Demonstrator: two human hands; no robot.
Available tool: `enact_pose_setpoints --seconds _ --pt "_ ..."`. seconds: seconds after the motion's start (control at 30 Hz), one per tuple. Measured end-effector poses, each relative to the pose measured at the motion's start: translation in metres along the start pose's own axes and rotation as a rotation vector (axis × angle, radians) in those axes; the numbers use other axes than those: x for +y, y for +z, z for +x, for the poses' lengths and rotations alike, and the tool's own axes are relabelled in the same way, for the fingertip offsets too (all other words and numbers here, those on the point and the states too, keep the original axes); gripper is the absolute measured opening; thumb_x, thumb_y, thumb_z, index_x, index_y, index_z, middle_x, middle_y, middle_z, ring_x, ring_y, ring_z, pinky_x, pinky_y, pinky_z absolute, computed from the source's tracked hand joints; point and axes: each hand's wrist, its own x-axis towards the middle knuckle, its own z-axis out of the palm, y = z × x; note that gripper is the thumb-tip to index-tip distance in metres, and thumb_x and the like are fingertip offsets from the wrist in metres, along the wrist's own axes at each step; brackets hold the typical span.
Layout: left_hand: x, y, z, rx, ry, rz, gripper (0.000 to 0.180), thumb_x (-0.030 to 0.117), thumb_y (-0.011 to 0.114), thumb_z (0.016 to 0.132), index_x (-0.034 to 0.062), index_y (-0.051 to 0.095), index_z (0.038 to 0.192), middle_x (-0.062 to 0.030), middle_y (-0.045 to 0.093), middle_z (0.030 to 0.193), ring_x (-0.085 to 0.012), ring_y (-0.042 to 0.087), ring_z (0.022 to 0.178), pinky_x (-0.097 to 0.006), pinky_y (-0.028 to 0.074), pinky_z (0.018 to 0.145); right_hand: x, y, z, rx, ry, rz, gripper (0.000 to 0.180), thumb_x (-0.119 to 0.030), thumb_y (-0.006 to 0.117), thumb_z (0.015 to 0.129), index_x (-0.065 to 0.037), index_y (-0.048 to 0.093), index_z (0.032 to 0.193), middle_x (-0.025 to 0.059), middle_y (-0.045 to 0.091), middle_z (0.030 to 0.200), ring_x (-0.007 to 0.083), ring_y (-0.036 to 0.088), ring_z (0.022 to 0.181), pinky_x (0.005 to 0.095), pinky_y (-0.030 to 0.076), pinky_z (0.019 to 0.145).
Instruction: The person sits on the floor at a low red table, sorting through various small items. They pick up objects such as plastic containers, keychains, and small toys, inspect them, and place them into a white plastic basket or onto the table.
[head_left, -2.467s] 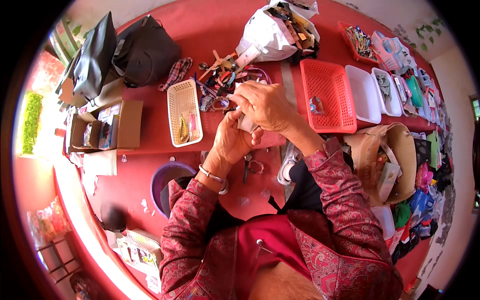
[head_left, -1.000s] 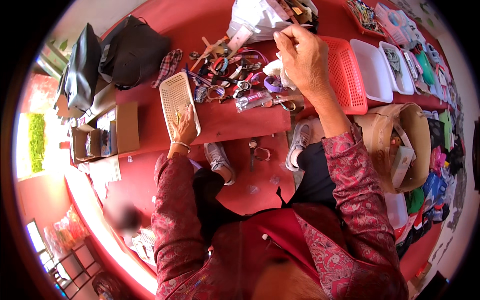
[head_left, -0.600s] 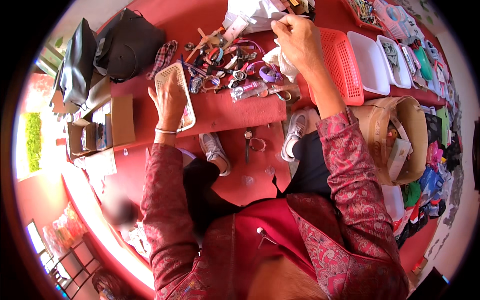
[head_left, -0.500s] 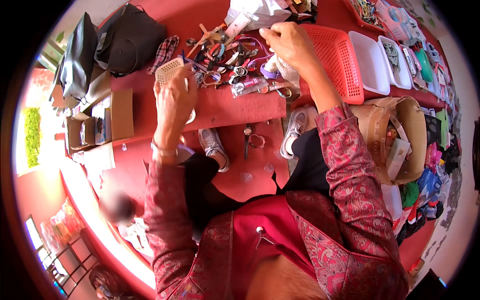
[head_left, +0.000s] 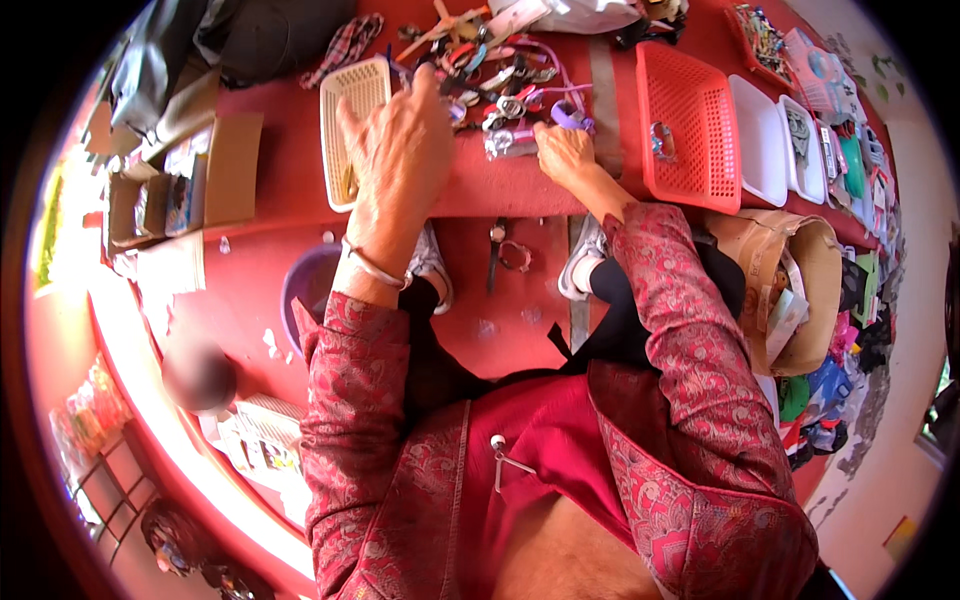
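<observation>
On the floor at your 12 o'clock, between your 2 shoes, lies a dark-strapped watch (head_left: 494, 250); mind your feet around it.

Your right hand (head_left: 565, 158) is at 12 o'clock, low at the near edge of the raised red surface. Its fingers are curled, their tips close beside the purple band (head_left: 573, 117) and the clear packet (head_left: 511, 143). You cannot tell from above whether they pinch either, so feel for a firm hold between thumb and index pads before any lift. Straight up is likely best there, since a sideways pull could drag neighbouring straps.

Your left hand (head_left: 402, 145) is at 11 o'clock, over the right edge of the cream basket (head_left: 330, 130). Its thumb is spread wide of the index finger, which points towards 12; the other fingers are blurred and partly hidden. A steadier wrist would help, as a sleeve or bangle could catch that basket's rim.

Beyond both hands, the heap of watches and bands (head_left: 500, 85) is tangled at 12 o'clock. Judge each strap's free end first and work from the top layer. At 1 o'clock, the red basket (head_left: 690, 120) holds 1 small bracelet-like piece (head_left: 662, 141), well apart from your right fingertips.
</observation>
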Motion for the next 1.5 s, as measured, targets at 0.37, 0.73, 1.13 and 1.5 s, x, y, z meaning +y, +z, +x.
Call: enact_pose_setpoints --seconds 0.37,0.73,1.13,1.5 --pt "0.002 0.003 -0.008 0.043 0.102 0.019 0.016 0.008 0.049 0.074 0.0008 0.056 0.087 -0.0111 0.062 0.067 -0.0300 0.063 0.070 -0.059 0.030 0.090 -0.006 0.013 0.026 -0.088 -0.059 -0.170 0.022 -0.011 0.045 0.079 -0.001 0.062 0.086 0.0160 0.064 0.073 0.0293 0.065 0.067 0.0398 0.051 0.058" --pt "0.002 -0.004 0.015 0.046 -0.230 -0.584 0.038 0.031 0.041 0.090 0.0019 0.055 0.110 -0.0216 0.061 0.097 -0.0307 0.059 0.093 -0.039 0.045 0.081 -0.015 -0.154 0.012 0.434 -0.154 0.222 0.027 -0.026 0.043 0.086 -0.014 0.064 0.099 0.0147 0.061 0.079 0.0321 0.059 0.071 0.0374 0.047 0.061" --pt "0.031 0.001 -0.002 -0.568 -0.325 -2.261 0.049 -0.011 0.054 0.075 0.0052 0.043 0.121 -0.0058 0.056 0.105 -0.0171 0.056 0.093 -0.031 0.046 0.082 -0.050 -0.199 -0.027 0.852 -0.371 0.167 0.052 0.005 0.057 0.064 -0.013 0.059 0.113 0.0082 0.062 0.087 0.0211 0.062 0.066 0.0303 0.052 0.057" --pt "0.041 -0.019 0.001 -0.602 -0.400 -2.448 0.057 -0.014 0.045 0.069 0.0040 0.040 0.123 -0.0091 0.055 0.106 -0.0214 0.057 0.094 -0.036 0.047 0.083 -0.049 -0.265 -0.042 0.868 0.065 1.108 0.013 -0.012 0.053 0.088 -0.002 0.061 0.088 -0.0001 0.056 0.065 0.0047 0.050 0.059 0.0215 0.040 0.051"
